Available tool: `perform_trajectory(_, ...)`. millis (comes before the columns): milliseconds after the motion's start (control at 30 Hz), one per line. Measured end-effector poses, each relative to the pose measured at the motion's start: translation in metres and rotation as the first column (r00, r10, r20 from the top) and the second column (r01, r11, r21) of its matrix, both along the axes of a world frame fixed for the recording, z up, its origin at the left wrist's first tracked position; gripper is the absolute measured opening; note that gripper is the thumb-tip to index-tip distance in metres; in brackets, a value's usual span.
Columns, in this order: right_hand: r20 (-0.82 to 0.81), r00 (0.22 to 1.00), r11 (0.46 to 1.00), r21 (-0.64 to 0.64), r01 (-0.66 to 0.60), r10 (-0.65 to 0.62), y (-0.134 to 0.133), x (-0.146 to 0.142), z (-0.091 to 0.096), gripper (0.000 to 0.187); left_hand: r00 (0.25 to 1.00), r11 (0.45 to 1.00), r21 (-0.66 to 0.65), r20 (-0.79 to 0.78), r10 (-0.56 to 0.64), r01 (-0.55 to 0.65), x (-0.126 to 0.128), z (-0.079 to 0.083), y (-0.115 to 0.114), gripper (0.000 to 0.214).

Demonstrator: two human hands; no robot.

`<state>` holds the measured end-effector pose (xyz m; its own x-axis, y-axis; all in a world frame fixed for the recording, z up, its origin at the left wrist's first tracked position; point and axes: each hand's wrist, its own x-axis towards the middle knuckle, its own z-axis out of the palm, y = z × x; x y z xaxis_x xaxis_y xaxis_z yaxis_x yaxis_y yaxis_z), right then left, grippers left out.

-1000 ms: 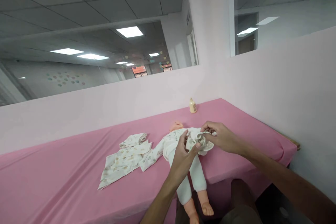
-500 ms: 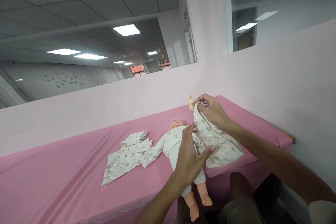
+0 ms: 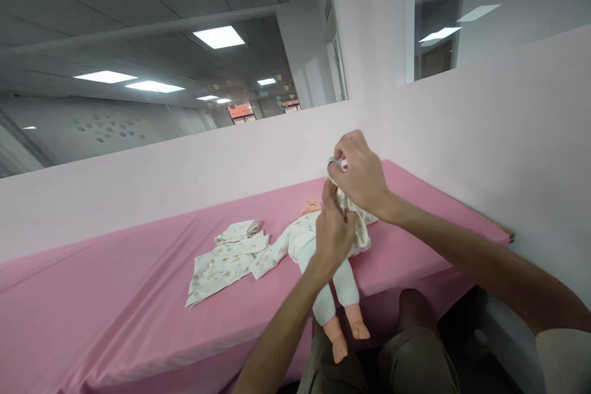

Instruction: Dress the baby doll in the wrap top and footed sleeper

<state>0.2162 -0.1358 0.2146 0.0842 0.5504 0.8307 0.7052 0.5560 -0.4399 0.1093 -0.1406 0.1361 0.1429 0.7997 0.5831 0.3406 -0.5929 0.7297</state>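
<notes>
A baby doll [image 3: 318, 258] in white clothes lies on its back on the pink-covered table [image 3: 115, 314], legs hanging over the near edge. My right hand [image 3: 360, 175] is raised above the doll's chest and pinches the top of a printed white baby garment [image 3: 357, 221]. My left hand [image 3: 333, 234] is closed on the same garment just below, in front of the doll's body. The garment hangs bunched between both hands. The doll's head shows behind my left hand.
Another printed baby garment [image 3: 226, 258] lies spread flat on the table left of the doll. A pale pink partition wall [image 3: 484, 129] runs along the back and right side. My knees [image 3: 406, 345] sit under the table's near edge.
My right hand lifted the garment higher and toward the middle. The cloth, spread wide half a second ago, is now gathered. My left hand rose to grip it. The bottle is hidden now.
</notes>
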Motion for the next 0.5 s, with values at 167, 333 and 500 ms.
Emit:
perform_trajectory(167,-0.01,0.97,0.97,0.027,0.243,-0.242,0.024,0.05,0.007,0.012,0.951,0.984,0.073,-0.255,0.176,-0.162,-0.055,0.028,0.039,0.03)
perform_trajectory(333,-0.027,0.99,0.946,-0.301,0.123,-0.138,0.036,0.103,0.002,0.005,0.967,0.987,-0.157,-0.254,-0.021,-0.02,-0.092,0.071,0.056,0.012)
perform_trajectory(500,0.055,0.993,0.76,-0.649,-0.045,0.105,0.03,0.114,-0.001,0.008,0.963,0.964,-0.245,-0.22,-0.156,0.101,-0.075,0.092,0.067,0.014)
